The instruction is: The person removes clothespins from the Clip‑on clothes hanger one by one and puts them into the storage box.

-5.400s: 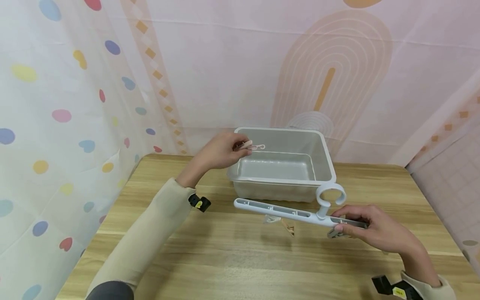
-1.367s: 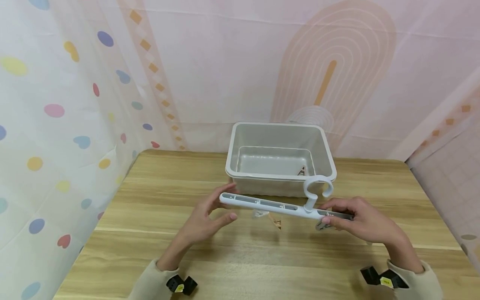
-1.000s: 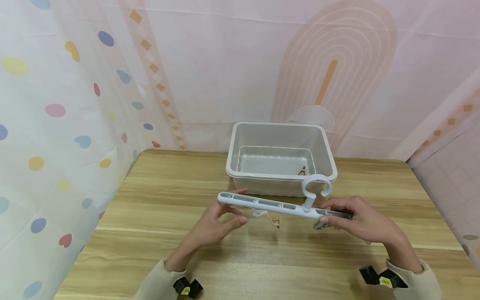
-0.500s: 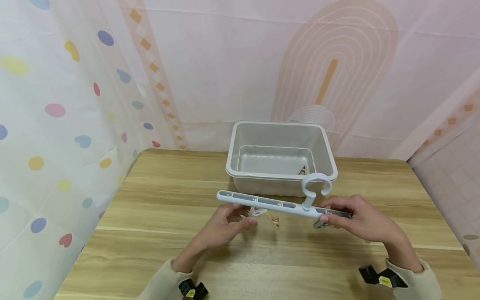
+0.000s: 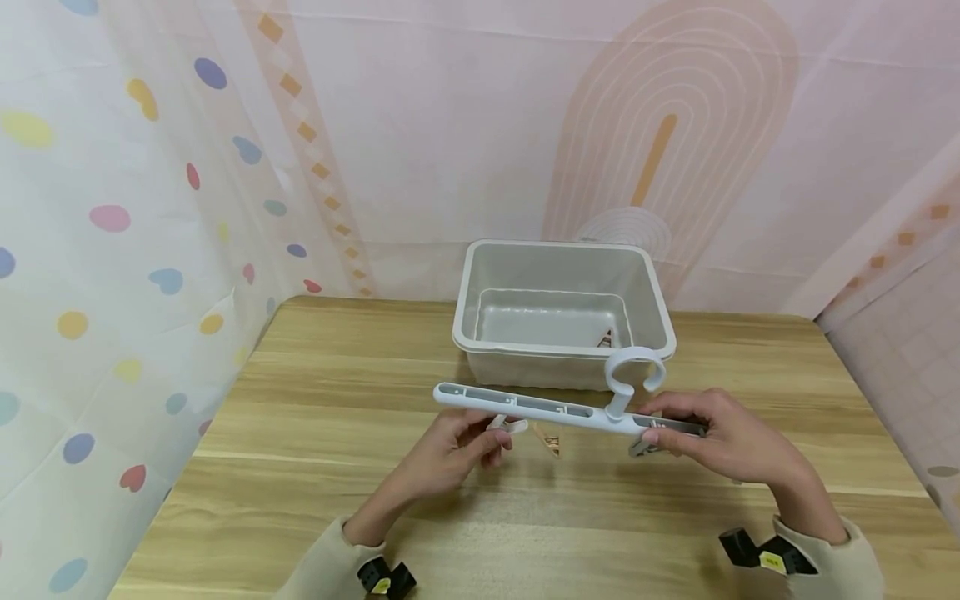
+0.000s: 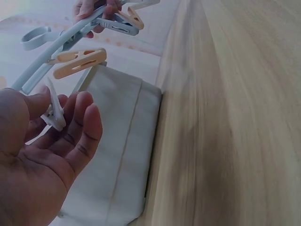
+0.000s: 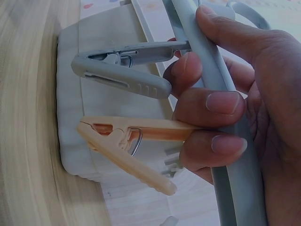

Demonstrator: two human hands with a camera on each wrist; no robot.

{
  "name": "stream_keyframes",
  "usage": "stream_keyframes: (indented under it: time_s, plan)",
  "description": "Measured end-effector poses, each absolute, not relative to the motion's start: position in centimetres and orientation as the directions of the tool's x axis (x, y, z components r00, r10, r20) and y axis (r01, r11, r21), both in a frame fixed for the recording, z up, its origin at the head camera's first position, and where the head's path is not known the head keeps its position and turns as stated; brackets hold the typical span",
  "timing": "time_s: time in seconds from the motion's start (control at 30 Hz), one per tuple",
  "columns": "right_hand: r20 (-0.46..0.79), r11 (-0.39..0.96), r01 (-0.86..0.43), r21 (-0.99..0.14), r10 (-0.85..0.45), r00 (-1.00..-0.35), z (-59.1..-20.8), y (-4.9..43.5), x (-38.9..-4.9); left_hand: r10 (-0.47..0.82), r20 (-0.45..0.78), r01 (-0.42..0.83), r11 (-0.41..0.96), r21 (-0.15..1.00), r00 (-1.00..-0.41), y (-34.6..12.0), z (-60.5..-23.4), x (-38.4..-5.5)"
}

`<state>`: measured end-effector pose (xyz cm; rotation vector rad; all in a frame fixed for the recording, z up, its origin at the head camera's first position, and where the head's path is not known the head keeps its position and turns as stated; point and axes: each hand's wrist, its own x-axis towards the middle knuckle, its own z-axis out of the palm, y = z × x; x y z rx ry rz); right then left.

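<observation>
My right hand (image 5: 723, 433) grips the right part of a pale blue clip hanger (image 5: 536, 410), holding it above the table with its round hook (image 5: 613, 379) upward. Clothespins hang below the bar. In the right wrist view a grey clothespin (image 7: 124, 77) and a peach clothespin (image 7: 129, 146) hang beside the fingers. Under the bar's left part, my left hand (image 5: 446, 454) pinches a white clothespin (image 6: 55, 110) between thumb and fingers. Another peach clothespin (image 6: 80, 61) hangs just beyond it in the left wrist view.
A grey plastic bin (image 5: 540, 367) stands behind the hanger near the table's back edge. A small brownish clothespin (image 5: 606, 338) lies inside it at the right. The wooden table (image 5: 337, 358) ends at a patterned curtain (image 5: 450, 125).
Earlier, my left hand held a pinkish clothespin over the bin; a clothespin later shows inside. The left hand then came under the hanger and took hold of the white clothespin. The right hand keeps its grip.
</observation>
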<state>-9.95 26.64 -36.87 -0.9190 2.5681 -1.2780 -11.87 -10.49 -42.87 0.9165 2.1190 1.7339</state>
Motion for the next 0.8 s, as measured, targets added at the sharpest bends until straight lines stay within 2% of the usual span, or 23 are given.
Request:
stream_keyframes:
  time_s: [0.23, 0.47, 0.63, 0.8]
  plan:
    - [0.161, 0.461, -0.480, -0.746, -0.575, -0.802, -36.91, 26.70, -9.99, 0.588, 0.214, 0.352, 0.131, 0.927, -0.780, -10.64, -42.33, -11.89]
    - [0.174, 0.444, -0.487, -0.752, -0.580, -0.796, -36.90, 26.70, -9.88, 0.509, 0.347, 0.507, 0.214, 0.835, -0.787, -10.55, -42.43, -11.93]
    - [0.180, 0.435, -0.494, -0.753, -0.585, -0.791, -36.94, 26.60, -9.72, 0.452, 0.496, 0.633, 0.226, 0.740, -0.741, -10.45, -42.68, -12.04]
    - [0.201, 0.411, -0.508, -0.757, -0.593, -0.780, -37.08, 26.67, -9.71, 0.410, 0.626, 0.738, 0.222, 0.637, -0.663, -10.29, -42.75, -12.23]
